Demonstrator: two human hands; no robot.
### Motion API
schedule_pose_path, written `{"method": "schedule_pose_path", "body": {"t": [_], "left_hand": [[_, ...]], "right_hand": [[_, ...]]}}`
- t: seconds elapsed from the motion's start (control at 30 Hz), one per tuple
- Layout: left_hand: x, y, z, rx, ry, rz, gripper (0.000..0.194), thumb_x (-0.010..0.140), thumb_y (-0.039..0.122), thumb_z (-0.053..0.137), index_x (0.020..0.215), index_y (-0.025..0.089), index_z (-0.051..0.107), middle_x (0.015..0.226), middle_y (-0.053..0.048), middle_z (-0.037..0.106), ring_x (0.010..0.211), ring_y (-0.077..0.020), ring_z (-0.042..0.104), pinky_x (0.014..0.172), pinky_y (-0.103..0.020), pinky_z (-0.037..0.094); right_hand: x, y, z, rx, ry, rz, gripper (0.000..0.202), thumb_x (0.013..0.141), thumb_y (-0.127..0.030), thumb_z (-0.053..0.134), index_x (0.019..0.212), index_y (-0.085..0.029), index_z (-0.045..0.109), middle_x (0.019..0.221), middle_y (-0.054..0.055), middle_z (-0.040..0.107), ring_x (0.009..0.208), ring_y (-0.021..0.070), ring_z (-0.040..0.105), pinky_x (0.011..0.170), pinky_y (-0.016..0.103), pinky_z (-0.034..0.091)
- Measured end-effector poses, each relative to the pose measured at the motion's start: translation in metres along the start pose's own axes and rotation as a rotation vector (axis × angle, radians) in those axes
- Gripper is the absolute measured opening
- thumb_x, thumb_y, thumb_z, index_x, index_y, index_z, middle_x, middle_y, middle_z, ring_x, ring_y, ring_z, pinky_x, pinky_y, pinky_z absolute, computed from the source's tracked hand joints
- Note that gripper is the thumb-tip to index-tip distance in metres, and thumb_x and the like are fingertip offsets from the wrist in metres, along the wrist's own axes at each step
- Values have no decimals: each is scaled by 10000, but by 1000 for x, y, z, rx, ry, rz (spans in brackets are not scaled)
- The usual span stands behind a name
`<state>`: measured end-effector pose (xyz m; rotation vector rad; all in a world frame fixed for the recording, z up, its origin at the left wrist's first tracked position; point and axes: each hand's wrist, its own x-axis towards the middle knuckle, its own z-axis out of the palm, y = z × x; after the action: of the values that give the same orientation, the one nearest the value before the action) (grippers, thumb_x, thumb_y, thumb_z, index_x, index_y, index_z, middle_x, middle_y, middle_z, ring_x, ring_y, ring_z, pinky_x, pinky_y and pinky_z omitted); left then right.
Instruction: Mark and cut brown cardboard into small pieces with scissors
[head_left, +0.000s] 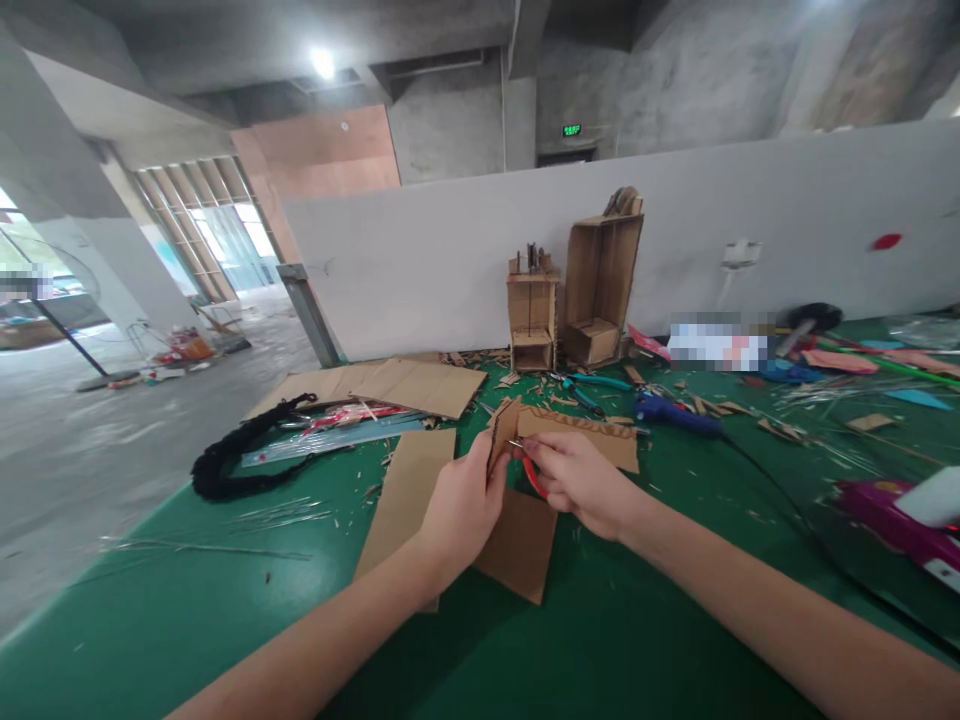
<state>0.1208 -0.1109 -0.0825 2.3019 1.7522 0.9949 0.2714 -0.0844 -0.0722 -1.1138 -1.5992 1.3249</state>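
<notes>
My left hand (pixel 466 500) is closed around a small cardboard piece (pixel 504 432), held upright above the table. My right hand (pixel 581 475) pinches a thin, shiny metal piece (pixel 515 443) whose tip meets the face of that cardboard; its exact kind is too small to tell. Just under the right fingers shows a red curved handle (pixel 534 480), the rest of it hidden by the hands. Flat cardboard sheets lie below and around: a long strip (pixel 409 490) to the left, a squarish piece (pixel 521 550) beneath, and one with a torn corrugated edge (pixel 600 440) behind.
Two open cardboard boxes, a small one (pixel 532 310) and a taller one (pixel 600 290), stand against the white partition (pixel 420 260). Teal-handled pliers (pixel 600 382), a blue corded tool (pixel 679 415) and a purple tool (pixel 892 520) lie rightward. Black fuzzy strands (pixel 232 455) and cardboard scraps lie leftward.
</notes>
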Motion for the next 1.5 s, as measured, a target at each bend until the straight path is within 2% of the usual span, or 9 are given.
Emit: {"method": "schedule_pose_path", "body": {"t": [0.17, 0.37, 0.6, 0.73, 0.87, 1.13, 1.27, 1.37, 1.5], "left_hand": [[-3, 2, -1, 17, -35, -7, 109, 909, 288, 370, 853, 224, 439, 699, -23, 635, 641, -206, 624, 514, -261, 284], [-5, 3, 2, -39, -72, -3, 57, 882, 227, 386, 866, 217, 440, 682, -25, 615, 615, -200, 604, 498, -265, 263], [7, 0, 2, -496, -24, -56, 447, 806, 194, 479, 1241, 208, 375, 826, -23, 625, 648, -149, 582, 573, -252, 402], [11, -12, -6, -938, -285, 13, 877, 754, 223, 602, 1432, 305, 53, 1306, -103, 475, 1021, -189, 566, 838, -323, 442], [15, -23, -21, -1052, -440, 162, 1089, 641, 338, 756, 1428, 388, 5, 1492, -99, 217, 1325, -275, 280, 1018, -419, 303], [16, -19, -30, -1060, -538, 77, 980, 673, 434, 714, 1429, 378, 93, 1384, -121, 354, 1170, -296, 455, 925, -445, 396], [16, -18, -25, -932, -512, 90, 912, 692, 264, 714, 1411, 365, 163, 1223, -86, 454, 1021, -218, 535, 883, -390, 436], [21, -28, -22, -928, -483, 163, 845, 664, 198, 726, 1360, 360, 275, 1188, -69, 449, 1017, -211, 526, 858, -368, 458], [37, -56, -33, -999, -309, 153, 753, 655, 247, 728, 1308, 312, 358, 1138, -70, 468, 1062, -240, 496, 840, -371, 475]], "right_hand": [[-1, 5, -6, -894, 38, -547, 199, 878, -173, 393, 816, -165, 581, 688, 30, 611, 630, 150, 559, 560, 255, 346], [-5, 5, -3, -1425, -13, -555, 205, 839, -72, 429, 988, -123, 561, 849, 101, 664, 701, 203, 628, 534, 277, 361], [-6, -5, 9, -839, 158, -435, 239, 930, -192, 358, 838, -165, 577, 744, 57, 661, 664, 165, 612, 579, 259, 367], [-6, -2, 8, -565, 98, -472, 236, 909, -219, 388, 792, -176, 588, 727, 36, 638, 650, 146, 577, 582, 254, 366], [-3, 2, 2, -205, -45, -296, 277, 906, -340, 386, 764, -191, 572, 453, -64, 419, 394, 95, 387, 436, 227, 299], [-4, 3, -2, -522, -9, -525, 273, 894, -267, 405, 733, -173, 605, 559, -23, 511, 488, 96, 417, 487, 231, 285], [-3, 3, 2, -574, -94, -605, 230, 883, -207, 412, 794, -178, 623, 718, 15, 617, 601, 114, 511, 569, 241, 333], [-1, 2, 5, -375, -161, -413, 254, 898, -282, 409, 750, -183, 589, 606, -15, 542, 538, 103, 473, 529, 234, 336], [0, -1, -8, 70, -281, 51, 281, 882, -399, 421, 726, -190, 522, 423, -122, 195, 361, 56, 138, 356, 189, 148]]}}
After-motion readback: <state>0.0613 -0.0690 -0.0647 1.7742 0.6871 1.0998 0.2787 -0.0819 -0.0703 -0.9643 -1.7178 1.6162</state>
